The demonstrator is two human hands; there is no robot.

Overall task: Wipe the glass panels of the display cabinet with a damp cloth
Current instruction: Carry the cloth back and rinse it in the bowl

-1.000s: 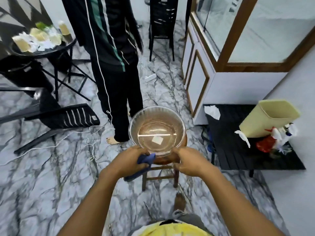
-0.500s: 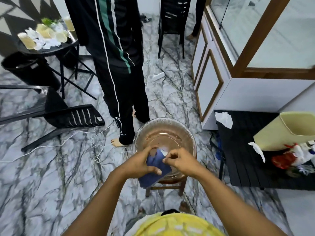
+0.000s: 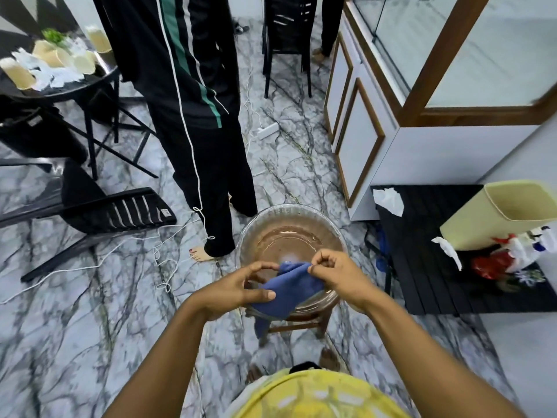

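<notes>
A blue cloth (image 3: pixel 286 289) is stretched between both my hands over the near rim of a clear glass bowl (image 3: pixel 271 218) holding water. My left hand (image 3: pixel 233 289) holds the cloth's lower left part, thumb over it. My right hand (image 3: pixel 337 274) pinches its upper right corner. One end of the cloth hangs below the bowl. The bowl stands on a small wooden stool (image 3: pixel 301 322). The display cabinet (image 3: pixel 452 86) with wood-framed glass panels stands at the upper right, out of arm's reach.
A person in a dark tracksuit (image 3: pixel 199 116) stands just beyond the bowl. A black low table (image 3: pixel 437 267) at the right bears a cream bin and tissues. A tipped black chair (image 3: pixel 105 212), white cords on the marble floor and a round table (image 3: pixel 60 82) lie left.
My hands left the bowl's rim and came together on the blue cloth. They have drawn it out between them over the bowl. My view has tilted down.
</notes>
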